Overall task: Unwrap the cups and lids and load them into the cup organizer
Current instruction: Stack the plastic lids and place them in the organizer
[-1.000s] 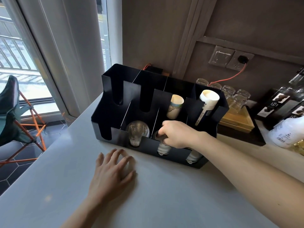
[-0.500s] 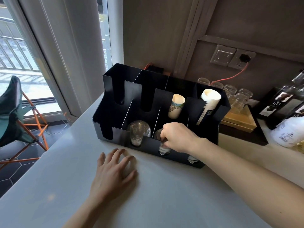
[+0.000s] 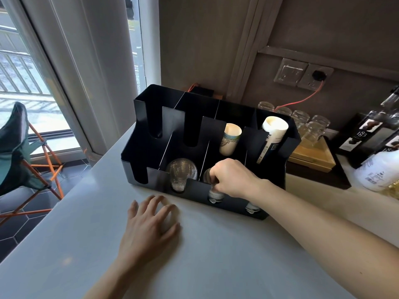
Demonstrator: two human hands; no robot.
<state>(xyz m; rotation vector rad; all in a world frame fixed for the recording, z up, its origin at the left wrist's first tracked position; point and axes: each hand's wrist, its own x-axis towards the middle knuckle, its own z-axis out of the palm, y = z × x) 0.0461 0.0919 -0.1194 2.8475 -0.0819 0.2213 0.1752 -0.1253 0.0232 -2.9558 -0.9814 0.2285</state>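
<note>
A black cup organizer (image 3: 274, 182) stands on the white counter (image 3: 216, 255). Its front row holds a stack of clear lids (image 3: 181, 172) and, one slot to the right, a second stack of lids (image 3: 214, 195). My right hand (image 3: 233, 178) is over that second slot, fingers closed on the lids there. Behind, a stack of patterned paper cups (image 3: 230, 140) leans in one rear slot, and a taller stack of white cups (image 3: 273, 134) leans in the rightmost. My left hand (image 3: 149, 229) lies flat on the counter in front of the organizer, fingers spread, holding nothing.
A wooden tray (image 3: 311, 160) with several upturned glasses (image 3: 311, 126) sits right of the organizer. Dark bottles (image 3: 371, 134) and a white bottle (image 3: 380, 171) stand at the far right. The counter's left edge drops to a tiled floor with a folding chair (image 3: 17, 152).
My right hand has shifted slightly lower into the front middle slot while gripping the lids. My left hand has stayed flat on the counter.
</note>
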